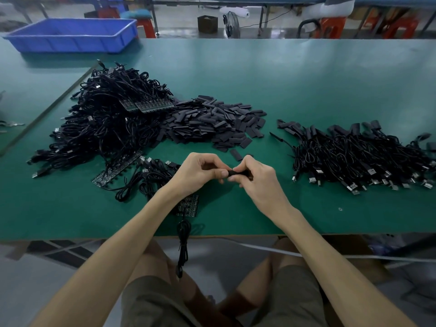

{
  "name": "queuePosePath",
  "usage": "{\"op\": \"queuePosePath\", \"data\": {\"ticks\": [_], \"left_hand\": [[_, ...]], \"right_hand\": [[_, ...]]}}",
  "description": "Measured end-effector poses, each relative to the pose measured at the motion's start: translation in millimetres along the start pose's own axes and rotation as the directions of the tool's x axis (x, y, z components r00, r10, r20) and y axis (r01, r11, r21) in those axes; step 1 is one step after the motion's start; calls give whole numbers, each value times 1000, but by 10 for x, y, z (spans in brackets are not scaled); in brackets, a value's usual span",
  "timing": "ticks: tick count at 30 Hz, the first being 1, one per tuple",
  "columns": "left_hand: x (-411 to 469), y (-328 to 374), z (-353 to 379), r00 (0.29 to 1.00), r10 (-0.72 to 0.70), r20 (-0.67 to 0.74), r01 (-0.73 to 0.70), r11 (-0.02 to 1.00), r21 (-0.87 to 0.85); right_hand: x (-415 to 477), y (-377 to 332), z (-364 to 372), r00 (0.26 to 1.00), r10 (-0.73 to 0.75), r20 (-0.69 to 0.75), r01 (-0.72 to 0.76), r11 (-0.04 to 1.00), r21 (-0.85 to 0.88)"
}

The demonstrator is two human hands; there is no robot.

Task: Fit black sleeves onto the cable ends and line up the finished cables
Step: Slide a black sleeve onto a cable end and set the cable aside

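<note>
My left hand (198, 172) and my right hand (256, 178) meet at the middle of the green table (306, 79). The right hand pinches a black sleeve (237, 173). The left hand pinches a cable end right against the sleeve; that cable (183, 241) hangs over the table's front edge. A big heap of bare black cables (106, 123) lies at the left. Loose black sleeves (212, 123) are piled in the middle. Sleeved cables (358, 156) lie side by side at the right, with their USB plugs toward me.
A blue plastic bin (70, 35) stands at the table's far left corner. A few cables with small circuit boards (151, 175) lie just left of my left hand. One stray sleeve (236, 154) lies beyond my hands. Stools and a fan stand behind the table.
</note>
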State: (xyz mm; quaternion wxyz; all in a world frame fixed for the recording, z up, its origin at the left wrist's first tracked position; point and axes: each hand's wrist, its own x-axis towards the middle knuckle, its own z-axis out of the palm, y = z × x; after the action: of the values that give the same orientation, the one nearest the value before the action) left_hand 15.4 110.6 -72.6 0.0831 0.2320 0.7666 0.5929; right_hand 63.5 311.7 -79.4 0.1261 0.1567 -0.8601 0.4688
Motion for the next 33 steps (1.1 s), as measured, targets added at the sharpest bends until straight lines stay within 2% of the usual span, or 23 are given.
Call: {"op": "queuePosePath", "data": {"ticks": [8,11,15,20,33], "left_hand": [[-2,3,13,1000,4,-3,-4,1000,22],[-19,15,27,998,10,-57,-11,1000,-13],[-34,39,23,993,-1,-114,-3,999,-32],[-48,53,31,994,5,-112,-9,999,-39],[-46,62,50,994,51,-92,-55,998,-33]], "right_hand": [[10,1,4,998,57,-8,-56,997,50],[32,17,0,993,109,-44,-100,980,171],[77,82,-75,968,229,-105,-170,901,399],[93,161,-109,966,255,-40,-190,807,559],[91,117,-176,965,218,144,-259,738,623]]}}
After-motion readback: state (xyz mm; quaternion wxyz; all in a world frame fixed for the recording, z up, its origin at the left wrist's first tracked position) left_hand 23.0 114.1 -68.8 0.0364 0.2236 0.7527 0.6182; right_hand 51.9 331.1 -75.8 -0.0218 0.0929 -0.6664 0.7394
